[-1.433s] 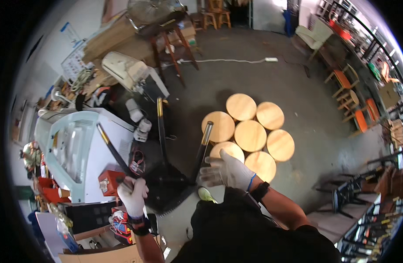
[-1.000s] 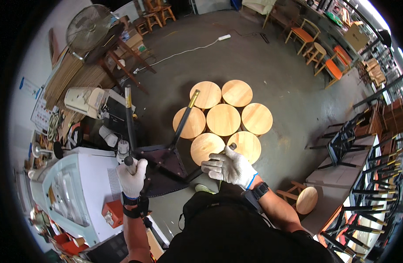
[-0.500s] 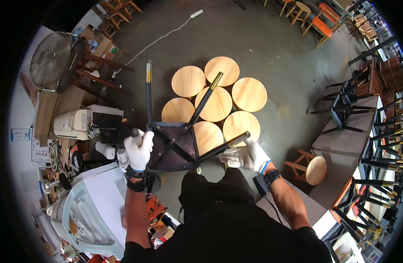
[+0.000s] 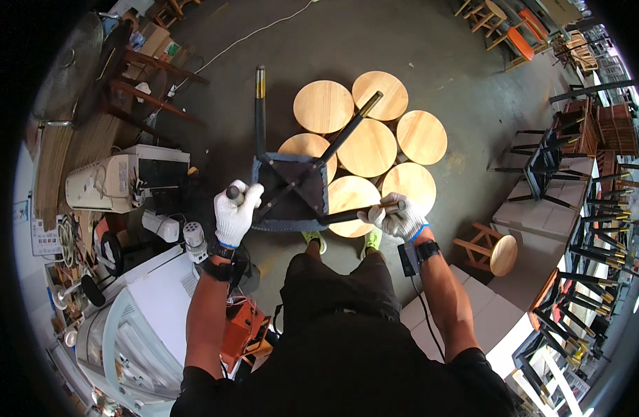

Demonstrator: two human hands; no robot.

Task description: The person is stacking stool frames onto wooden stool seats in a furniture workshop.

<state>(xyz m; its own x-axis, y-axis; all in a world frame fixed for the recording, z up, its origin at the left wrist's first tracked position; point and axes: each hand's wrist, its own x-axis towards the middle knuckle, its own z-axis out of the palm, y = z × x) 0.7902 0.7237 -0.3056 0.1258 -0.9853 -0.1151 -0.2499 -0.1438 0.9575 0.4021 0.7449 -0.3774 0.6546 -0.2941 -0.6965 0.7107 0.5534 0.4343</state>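
Note:
An upturned stool [image 4: 274,191] with a dark padded seat hangs before me, its underside crossed by dark bars and its black legs pointing up and outward. Two far legs end in gold-coloured tips. White knitted gloves cover both hands. On the near left leg, my left hand [image 4: 235,212] is closed, with the leg's end showing above the fingers. My right hand [image 4: 396,217] is wrapped round the near right leg close to its tip. Beyond and partly beneath the stool stand several round wooden stools [image 4: 367,149] bunched together, their pale tops facing up.
A small round stool [image 4: 502,256] lies tipped at the right, beside cartons [image 4: 531,222] and stacked black-legged stools [image 4: 597,257]. Machines [image 4: 100,184], a fan [image 4: 66,69] and an orange-red case [image 4: 244,333] line my left. A white cord [image 4: 253,31] crosses the floor.
My right hand, loosely spread beside the leg before, has closed round it. The upturned stool has tilted a little, and the whole view has shifted.

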